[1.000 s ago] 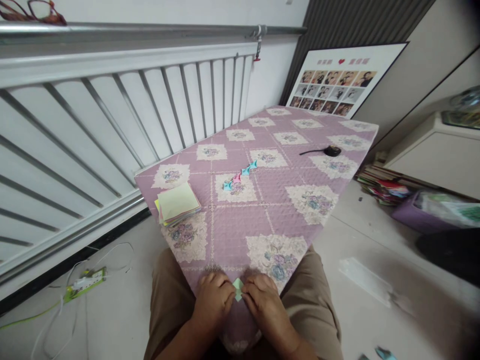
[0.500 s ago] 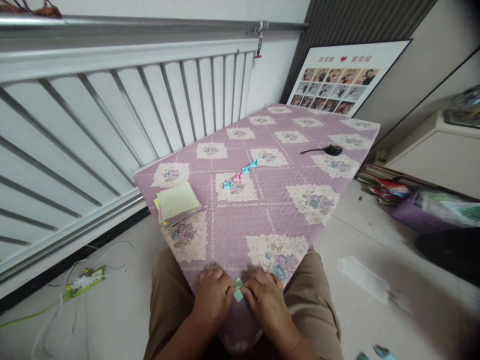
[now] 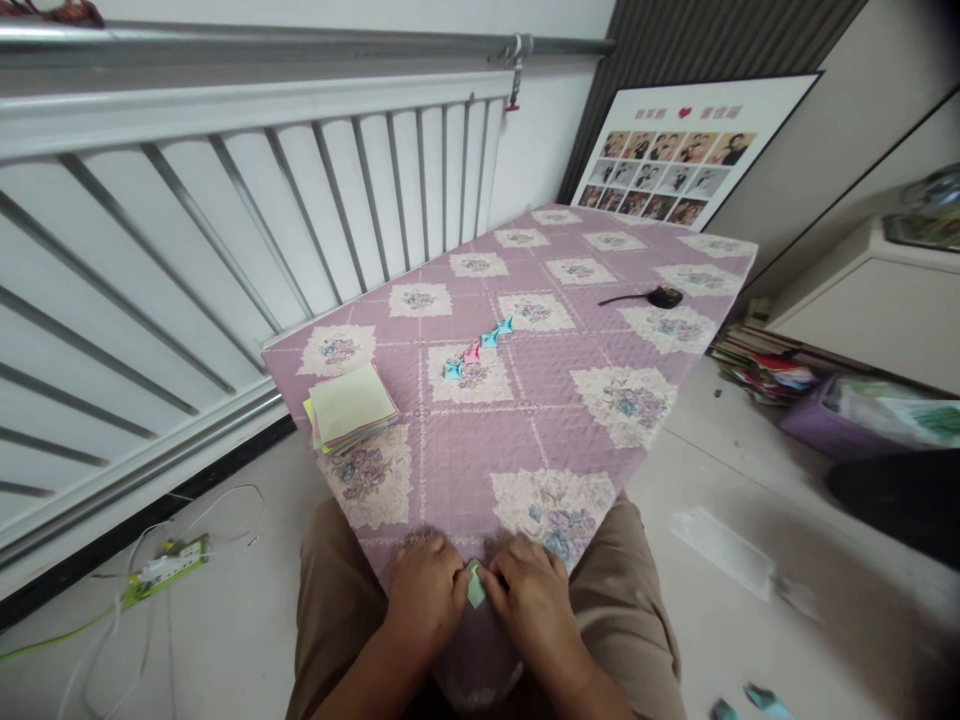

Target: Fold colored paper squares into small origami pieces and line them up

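Note:
My left hand (image 3: 427, 592) and my right hand (image 3: 529, 597) meet at the near edge of a table covered in a purple floral quilted cloth (image 3: 525, 400). Both pinch a small pale green folded paper (image 3: 475, 585) between their fingertips, pressing it against the cloth. A stack of coloured square papers (image 3: 351, 407), yellow on top, lies at the left corner. A row of small folded paper pieces (image 3: 477, 350), blue and pink, sits mid-table.
A black object with a thin handle (image 3: 651, 297) lies at the far right of the table. White metal railing (image 3: 225, 230) runs along the left. A photo board (image 3: 675, 150) leans behind. Books (image 3: 761, 365) and a purple bin (image 3: 832, 425) are on the floor at right; a power strip (image 3: 161, 570) at left.
The green paper looks narrower and more folded between my fingertips. Both hands stayed at the near table edge, shifting only slightly.

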The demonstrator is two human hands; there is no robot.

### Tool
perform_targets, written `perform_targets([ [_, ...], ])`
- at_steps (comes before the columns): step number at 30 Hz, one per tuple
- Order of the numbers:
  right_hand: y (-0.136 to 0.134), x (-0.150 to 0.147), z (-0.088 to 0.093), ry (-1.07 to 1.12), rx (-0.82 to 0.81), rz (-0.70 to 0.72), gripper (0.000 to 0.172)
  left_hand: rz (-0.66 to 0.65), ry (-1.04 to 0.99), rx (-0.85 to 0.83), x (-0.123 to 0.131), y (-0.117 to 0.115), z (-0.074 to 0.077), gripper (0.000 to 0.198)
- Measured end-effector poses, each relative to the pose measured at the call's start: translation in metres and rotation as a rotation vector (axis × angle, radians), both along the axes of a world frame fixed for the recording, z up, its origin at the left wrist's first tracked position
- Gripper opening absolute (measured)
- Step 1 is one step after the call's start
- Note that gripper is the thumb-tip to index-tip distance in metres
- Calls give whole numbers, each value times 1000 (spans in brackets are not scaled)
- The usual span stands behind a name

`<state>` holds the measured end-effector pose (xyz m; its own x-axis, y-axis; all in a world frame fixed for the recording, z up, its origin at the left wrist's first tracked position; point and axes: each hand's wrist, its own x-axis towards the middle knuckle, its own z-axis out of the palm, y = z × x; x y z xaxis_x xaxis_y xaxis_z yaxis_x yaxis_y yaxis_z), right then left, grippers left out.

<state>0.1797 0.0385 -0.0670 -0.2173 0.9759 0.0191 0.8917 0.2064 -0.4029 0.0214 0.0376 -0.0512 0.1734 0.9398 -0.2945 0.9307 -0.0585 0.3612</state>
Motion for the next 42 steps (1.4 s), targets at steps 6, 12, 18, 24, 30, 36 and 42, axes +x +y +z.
perform_targets([
  [6,2,-1,-2,3,-16,-14,18,10,11,-34,1,3,3,20],
  [12,3,-1,-4,-15,16,-15,19,-10,20,-91,1,9,6,17],
  [18,2,-1,-6,3,50,-6,20,6,37,-176,-3,17,11,14],
  [24,5,0,-5,4,5,-16,19,-41,50,-234,-7,28,12,17],
  [30,8,-1,1,11,-13,-15,20,-55,61,-233,-7,28,12,18],
  [36,15,-5,8,-81,-50,-15,19,-56,50,-214,-9,25,11,16],
  [42,23,-5,9,-90,-51,2,20,-53,49,-202,-10,25,7,15],
])
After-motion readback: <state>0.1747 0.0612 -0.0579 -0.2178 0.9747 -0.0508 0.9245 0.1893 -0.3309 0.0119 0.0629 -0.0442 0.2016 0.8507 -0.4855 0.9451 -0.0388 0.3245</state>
